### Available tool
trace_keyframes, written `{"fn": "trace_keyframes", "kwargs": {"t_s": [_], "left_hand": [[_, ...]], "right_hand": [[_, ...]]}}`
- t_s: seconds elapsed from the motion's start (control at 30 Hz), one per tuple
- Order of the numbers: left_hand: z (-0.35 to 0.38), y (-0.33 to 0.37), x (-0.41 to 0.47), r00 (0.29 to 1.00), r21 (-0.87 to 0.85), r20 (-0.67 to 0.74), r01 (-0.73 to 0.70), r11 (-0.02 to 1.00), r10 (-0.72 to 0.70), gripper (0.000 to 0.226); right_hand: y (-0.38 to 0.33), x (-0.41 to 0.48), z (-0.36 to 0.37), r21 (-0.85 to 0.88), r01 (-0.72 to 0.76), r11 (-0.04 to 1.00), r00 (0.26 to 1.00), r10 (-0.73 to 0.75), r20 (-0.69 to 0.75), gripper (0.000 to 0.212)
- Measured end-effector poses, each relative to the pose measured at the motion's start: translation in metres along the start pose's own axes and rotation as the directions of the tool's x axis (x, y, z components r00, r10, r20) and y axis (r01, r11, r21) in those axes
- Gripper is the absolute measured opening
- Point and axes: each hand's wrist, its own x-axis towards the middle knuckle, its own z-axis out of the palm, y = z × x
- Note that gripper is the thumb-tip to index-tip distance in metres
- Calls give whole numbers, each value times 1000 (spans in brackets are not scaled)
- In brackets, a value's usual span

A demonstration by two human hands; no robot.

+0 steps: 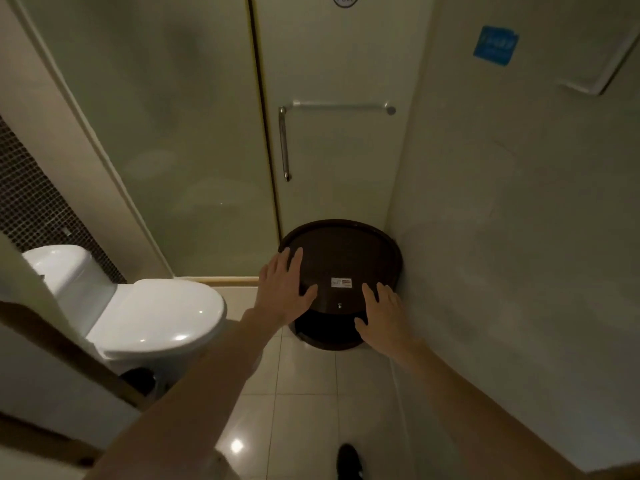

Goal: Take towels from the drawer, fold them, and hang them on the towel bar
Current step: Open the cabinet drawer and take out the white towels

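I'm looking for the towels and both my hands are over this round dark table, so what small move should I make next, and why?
Probably lower both hands and feel along the front edge of the round dark table for a drawer pull. The left hand and right hand are open and empty, no towel is visible, and the towel bar on the door is bare. No drawer clearly shows.
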Motion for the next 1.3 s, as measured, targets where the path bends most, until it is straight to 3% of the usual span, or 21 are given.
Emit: {"fn": "trace_keyframes", "kwargs": {"t_s": [0.33,0.53,1.03,1.3], "left_hand": [[47,-4,137,997,64,81,-5,998,0,82],[73,-19,196,996,69,91,11,998,-17,81],[178,-73,261,969,26,247,-40,999,32,86],[275,-97,278,924,72,357,-170,983,134,80]], "right_hand": [[39,136,23,29,-5,1000,999,4,35,73],[44,195,43,-53,11,999,998,-7,69,74],[47,265,100,26,-81,996,989,77,126,72],[70,288,208,31,-60,998,979,53,196,68]]}}
